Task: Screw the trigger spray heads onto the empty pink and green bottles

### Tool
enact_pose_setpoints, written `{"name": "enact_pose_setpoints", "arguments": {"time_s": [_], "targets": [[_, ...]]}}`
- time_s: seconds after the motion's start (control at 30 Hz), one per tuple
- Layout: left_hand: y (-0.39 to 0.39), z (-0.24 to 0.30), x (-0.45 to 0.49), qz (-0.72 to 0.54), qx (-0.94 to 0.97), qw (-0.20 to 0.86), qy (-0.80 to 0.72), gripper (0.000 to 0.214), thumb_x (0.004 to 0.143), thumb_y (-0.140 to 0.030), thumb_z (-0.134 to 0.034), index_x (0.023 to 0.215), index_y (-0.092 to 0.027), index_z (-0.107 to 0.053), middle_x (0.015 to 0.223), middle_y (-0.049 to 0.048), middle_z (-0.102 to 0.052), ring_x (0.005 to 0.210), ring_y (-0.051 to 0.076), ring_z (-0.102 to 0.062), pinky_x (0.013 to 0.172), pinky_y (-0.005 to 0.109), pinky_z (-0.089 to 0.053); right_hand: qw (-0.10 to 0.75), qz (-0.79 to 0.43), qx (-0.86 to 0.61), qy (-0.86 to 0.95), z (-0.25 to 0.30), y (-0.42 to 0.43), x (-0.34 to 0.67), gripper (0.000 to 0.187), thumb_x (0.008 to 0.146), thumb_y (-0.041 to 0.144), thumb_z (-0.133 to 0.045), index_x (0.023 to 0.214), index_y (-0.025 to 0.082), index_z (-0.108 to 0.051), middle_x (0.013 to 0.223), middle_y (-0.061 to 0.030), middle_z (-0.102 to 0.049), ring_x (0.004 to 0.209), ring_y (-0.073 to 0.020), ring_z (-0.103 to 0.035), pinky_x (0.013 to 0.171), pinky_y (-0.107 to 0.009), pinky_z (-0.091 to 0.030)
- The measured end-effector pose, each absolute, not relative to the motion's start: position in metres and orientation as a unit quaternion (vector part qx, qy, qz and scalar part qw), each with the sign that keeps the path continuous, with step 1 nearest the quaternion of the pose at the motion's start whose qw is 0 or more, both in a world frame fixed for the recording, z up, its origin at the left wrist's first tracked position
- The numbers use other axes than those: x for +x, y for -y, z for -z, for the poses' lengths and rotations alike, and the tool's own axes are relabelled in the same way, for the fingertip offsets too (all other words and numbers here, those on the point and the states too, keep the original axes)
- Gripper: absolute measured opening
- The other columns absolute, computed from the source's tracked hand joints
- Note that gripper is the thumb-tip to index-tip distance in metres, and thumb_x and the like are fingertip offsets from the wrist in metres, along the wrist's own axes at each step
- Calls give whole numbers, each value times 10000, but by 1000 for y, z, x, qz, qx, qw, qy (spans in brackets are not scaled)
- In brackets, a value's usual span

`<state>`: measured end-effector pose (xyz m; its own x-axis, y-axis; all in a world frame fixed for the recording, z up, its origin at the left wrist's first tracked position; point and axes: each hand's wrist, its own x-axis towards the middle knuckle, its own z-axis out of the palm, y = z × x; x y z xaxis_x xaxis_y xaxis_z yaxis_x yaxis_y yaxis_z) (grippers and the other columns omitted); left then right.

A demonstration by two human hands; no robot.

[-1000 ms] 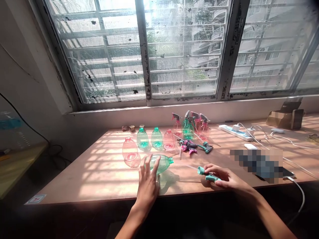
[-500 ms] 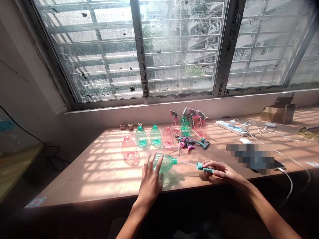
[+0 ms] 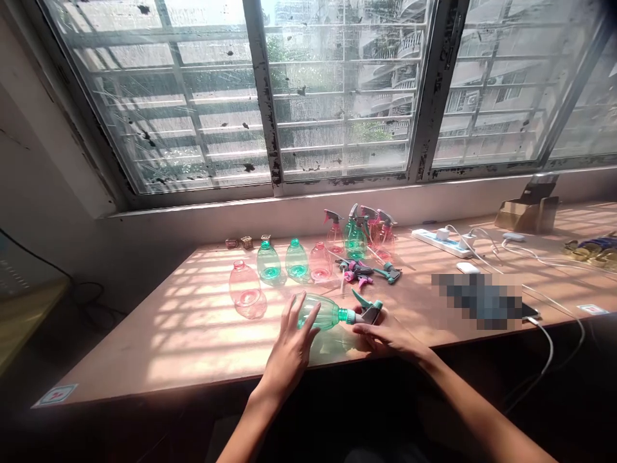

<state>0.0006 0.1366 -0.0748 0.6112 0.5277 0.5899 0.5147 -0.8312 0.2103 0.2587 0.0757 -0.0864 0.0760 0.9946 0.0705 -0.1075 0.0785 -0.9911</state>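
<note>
A clear green bottle (image 3: 324, 313) is held tilted on its side, its mouth pointing right. My left hand (image 3: 295, 325) wraps around its body. At its neck sits a green and grey spray head (image 3: 369, 311), gripped by the fingers of my right hand (image 3: 380, 334). The head's collar meets the bottle neck; whether it is threaded on I cannot tell. Behind my left hand stand open bottles without heads: a pink bottle (image 3: 245, 286), two green ones and another pink bottle (image 3: 321, 262).
Loose spray heads (image 3: 357, 271) lie in a pile behind my right hand. Several bottles with heads (image 3: 357, 238) stand by the wall. To the right are a power strip (image 3: 441, 243), cables, a white case (image 3: 467, 267) and a blurred dark device (image 3: 482, 302).
My right hand has moved left, bringing the spray head up to the bottle's mouth; its tube has gone inside. My left hand still holds the bottle. The view has shifted slightly.
</note>
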Motion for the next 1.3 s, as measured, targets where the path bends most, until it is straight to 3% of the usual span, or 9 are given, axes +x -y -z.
{"name": "enact_pose_setpoints", "arguments": {"time_s": [0.17, 0.3, 0.4, 0.57, 0.7, 0.87, 1.07, 1.17, 1.3], "targets": [[-130, 71, 2, -404, 862, 74, -295, 590, 1007, -303, -595, 1537, -404, -356, 1660, 83, -227, 1527, 324, -292, 1194, 542, -385, 548, -521, -485, 440, 85, -73, 254, 472, 737, 560, -862, 993, 199, -698, 543, 46, -599, 447, -106, -492, 439, -221, -376], [-133, 72, 8, -475, 772, 250, -340, 1001, 806, -463, -832, 1587, -357, -215, 1700, 121, -6, 1532, 373, -271, 1156, 531, -434, 578, -567, -437, 393, 86, -69, 258, 457, 717, 547, -881, 946, 210, -672, 716, -7, -689, 575, -141, -616, 522, -244, -460], [-140, 71, 13, -444, 736, 378, -343, 819, 830, -511, -787, 1513, -264, -407, 1686, 143, -131, 1522, 373, -313, 1167, 497, -427, 578, -528, -443, 437, 89, -70, 260, 487, 757, 579, -836, 999, 183, -688, 738, -37, -709, 545, -159, -628, 528, -284, -493], [-143, 72, 17, -437, 759, 323, -357, 708, 863, -483, -758, 1471, -243, -485, 1622, 125, -366, 1542, 330, -280, 1266, 512, -244, 587, -496, -452, 453, 97, -75, 261, 448, 810, 556, -803, 1010, 172, -684, 633, -5, -666, 490, -158, -607, 496, -285, -495], [-138, 76, 17, -434, 748, 394, -312, 785, 913, -424, -710, 1567, -291, -296, 1570, 128, -456, 1434, 305, -473, 1183, 503, -404, 596, -488, -452, 450, 100, -77, 262, 417, 783, 543, -839, 861, 160, -691, 613, -16, -647, 497, -147, -586, 489, -273, -467], [-135, 75, 17, -425, 720, 444, -322, 906, 891, -481, -728, 1588, -253, -196, 1577, 178, -420, 1391, 310, -520, 1141, 488, -458, 609, -475, -457, 441, 99, -73, 262, 419, 712, 503, -906, 768, 182, -643, 610, 14, -618, 509, -124, -541, 495, -258, -422], [-136, 68, 11, -388, 793, 352, -311, 619, 962, -509, -625, 1497, -240, -471, 1620, 132, -361, 1517, 335, -338, 1222, 499, -344, 598, -502, -449, 434, 96, -69, 263, 434, 726, 522, -883, 883, 187, -657, 737, -24, -702, 560, -165, -617, 496, -269, -441], [-138, 71, 10, -376, 816, 304, -316, 703, 962, -476, -638, 1574, -286, -349, 1658, 109, -325, 1559, 331, -236, 1259, 547, -229, 608, -492, -444, 438, 95, -69, 265, 462, 741, 539, -866, 961, 194, -650, 729, -28, -724, 550, -180, -646, 528, -294, -492], [-137, 78, 11, -365, 808, 353, -299, 796, 986, -436, -604, 1630, -306, -154, 1641, 130, -366, 1504, 301, -379, 1225, 510, -325, 611, -476, -455, 440, 97, -72, 266, 448, 774, 548, -841, 957, 183, -657, 701, -41, -730, 551, -174, -645, 536, -285, -493]]}}
